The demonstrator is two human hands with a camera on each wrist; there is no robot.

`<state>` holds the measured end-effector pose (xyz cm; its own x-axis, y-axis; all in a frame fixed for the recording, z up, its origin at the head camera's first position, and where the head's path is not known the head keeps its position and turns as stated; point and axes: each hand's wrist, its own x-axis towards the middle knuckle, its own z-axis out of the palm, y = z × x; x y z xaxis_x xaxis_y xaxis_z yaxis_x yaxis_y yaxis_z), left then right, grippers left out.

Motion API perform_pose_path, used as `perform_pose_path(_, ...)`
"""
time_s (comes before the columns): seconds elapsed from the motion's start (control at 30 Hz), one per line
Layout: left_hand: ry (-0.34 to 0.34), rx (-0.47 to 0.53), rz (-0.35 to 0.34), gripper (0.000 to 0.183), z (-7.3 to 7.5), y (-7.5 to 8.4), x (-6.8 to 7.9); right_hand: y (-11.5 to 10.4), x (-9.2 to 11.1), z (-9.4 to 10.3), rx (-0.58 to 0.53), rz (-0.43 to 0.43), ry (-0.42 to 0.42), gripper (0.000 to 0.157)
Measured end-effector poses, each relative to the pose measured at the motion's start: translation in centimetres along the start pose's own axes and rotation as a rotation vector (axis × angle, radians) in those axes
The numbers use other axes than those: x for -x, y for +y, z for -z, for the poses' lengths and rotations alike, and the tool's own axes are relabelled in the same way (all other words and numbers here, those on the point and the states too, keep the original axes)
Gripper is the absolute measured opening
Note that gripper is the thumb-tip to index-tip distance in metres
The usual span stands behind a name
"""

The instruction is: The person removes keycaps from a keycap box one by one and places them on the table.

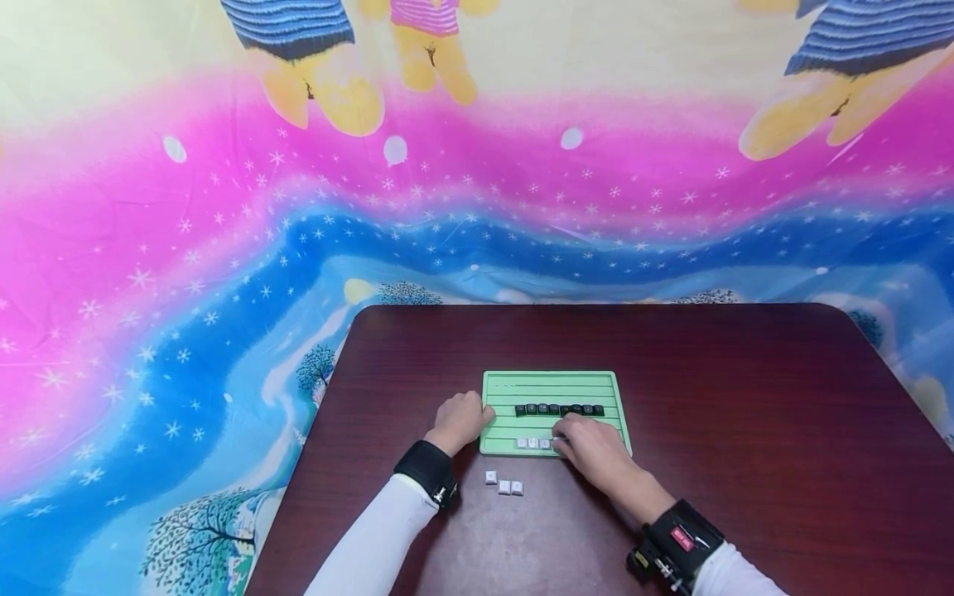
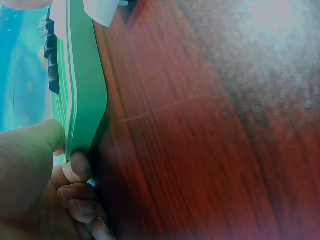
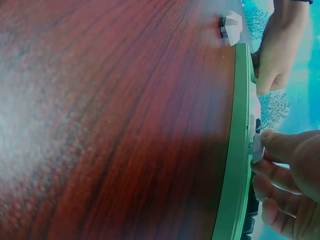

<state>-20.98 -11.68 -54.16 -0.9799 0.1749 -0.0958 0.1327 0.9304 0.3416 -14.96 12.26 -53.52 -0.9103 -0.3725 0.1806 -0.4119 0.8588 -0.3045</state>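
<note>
A light green tray (image 1: 551, 379) with raised ridges lies on the table. My left hand (image 1: 460, 420) holds its left edge, the thumb on the rim and the fingers curled against the side in the left wrist view. At the front row of the tray is my right hand (image 1: 596, 451), pinching a white keycap (image 3: 258, 148) between thumb and finger. Left of those fingertips, white keycaps (image 1: 532, 444) sit side by side on the tray. Behind them runs a row of several black keycaps (image 1: 542, 409), partly screened by the right hand.
In front of the tray, on the dark wooden table (image 1: 715, 389), lie a single white keycap (image 1: 490, 478) and two more white keycaps (image 1: 510, 487) close together. A colourful printed cloth (image 1: 477, 190) hangs behind the table's far edge.
</note>
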Motion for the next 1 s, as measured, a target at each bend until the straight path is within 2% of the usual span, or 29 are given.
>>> perform_pose_path(0.5, -0.019, 0.006, 0.02, 0.041, -0.01, 0.05, -0.1, -0.22, 0.04, 0.17, 0.007, 0.01, 0.021, 0.004)
perform_pose_path(1.0, -0.024, 0.004, 0.019, 0.039, -0.05, 0.0, -0.15, -0.65, 0.24, 0.35, 0.033, 0.066, 0.051, 0.01)
